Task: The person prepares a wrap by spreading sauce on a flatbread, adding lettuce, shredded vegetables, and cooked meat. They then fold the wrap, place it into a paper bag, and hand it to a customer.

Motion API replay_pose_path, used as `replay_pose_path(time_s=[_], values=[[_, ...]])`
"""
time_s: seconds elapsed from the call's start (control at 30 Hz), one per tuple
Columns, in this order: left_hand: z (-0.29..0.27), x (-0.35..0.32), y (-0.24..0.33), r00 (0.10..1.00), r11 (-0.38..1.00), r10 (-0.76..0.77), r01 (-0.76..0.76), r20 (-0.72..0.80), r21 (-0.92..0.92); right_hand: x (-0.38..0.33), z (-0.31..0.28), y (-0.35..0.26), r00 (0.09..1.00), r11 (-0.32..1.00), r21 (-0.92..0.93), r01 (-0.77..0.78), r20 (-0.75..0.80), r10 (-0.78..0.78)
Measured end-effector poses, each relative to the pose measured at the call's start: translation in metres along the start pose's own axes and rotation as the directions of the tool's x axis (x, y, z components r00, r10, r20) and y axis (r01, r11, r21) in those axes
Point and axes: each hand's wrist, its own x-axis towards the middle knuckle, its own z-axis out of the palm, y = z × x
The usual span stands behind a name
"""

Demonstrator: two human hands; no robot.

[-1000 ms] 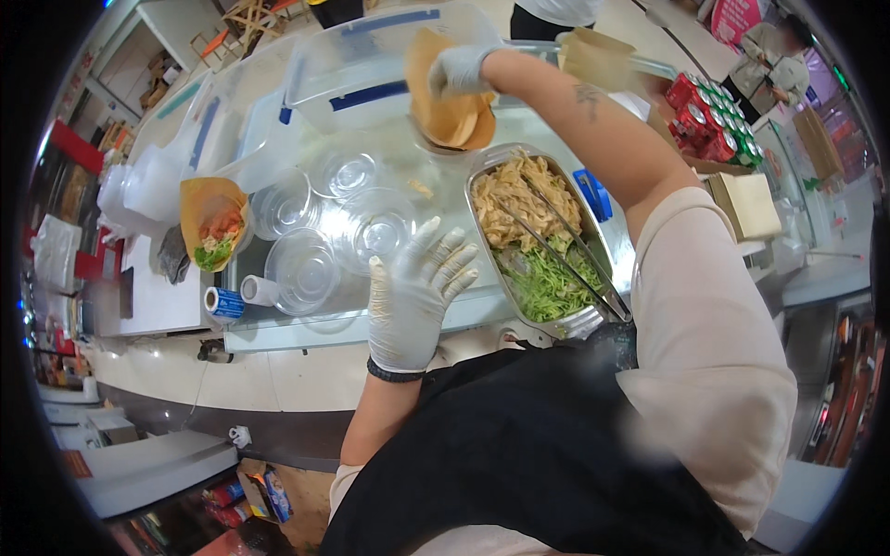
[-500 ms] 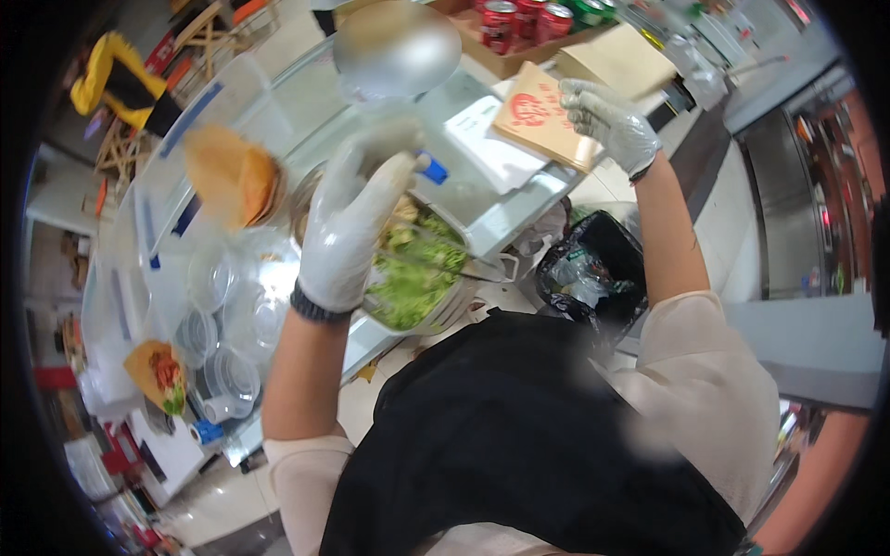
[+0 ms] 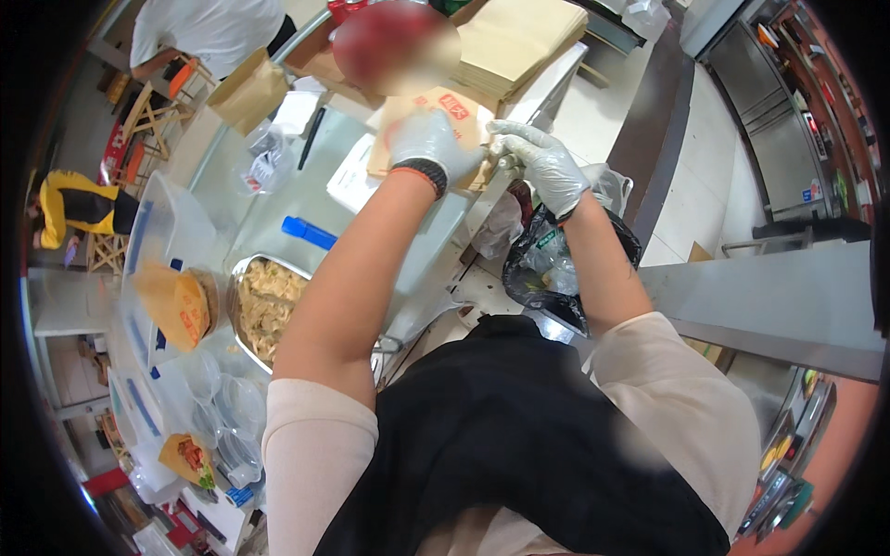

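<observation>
Both my hands wear clear gloves. My left hand (image 3: 432,146) grips a brown paper bag (image 3: 400,113) with red print; part of its fingers are hidden against the paper. At the bag's right edge, my right hand (image 3: 541,165) has its fingertips pinched together on the paper. More bags or sheets seem to lie beneath, beside a white flat pad (image 3: 350,182). Left of my forearm sits a metal tray of cooked shredded food (image 3: 267,301). My left arm covers the lettuce container, of which only a metal edge shows.
A stack of brown paper (image 3: 519,42) lies at the back by a box of cans. A blue marker (image 3: 308,232) rests on the glass counter. Wrapped food (image 3: 176,301), filled wraps (image 3: 188,457) and plastic cups (image 3: 239,403) stand left. A black-lined bin (image 3: 547,269) is below right.
My left hand has moved from above the lettuce container to the printed paper bag. My right hand has come in closer beside it. The whole view has shifted.
</observation>
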Motion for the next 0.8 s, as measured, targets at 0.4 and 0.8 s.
replay_pose_path(time_s=[0.4,0.8], values=[[0.004,-0.031,-0.024,0.933,0.990,0.006,-0.057,-0.360,-0.132,0.035,0.001,-0.015,0.950,0.935,0.355,-0.016,0.296,-0.096],[0.009,-0.073,-0.055,0.755,0.933,-0.098,-0.157,-0.648,-0.324,0.023,0.045,-0.016,0.938,0.940,0.333,-0.072,0.344,-0.050]])
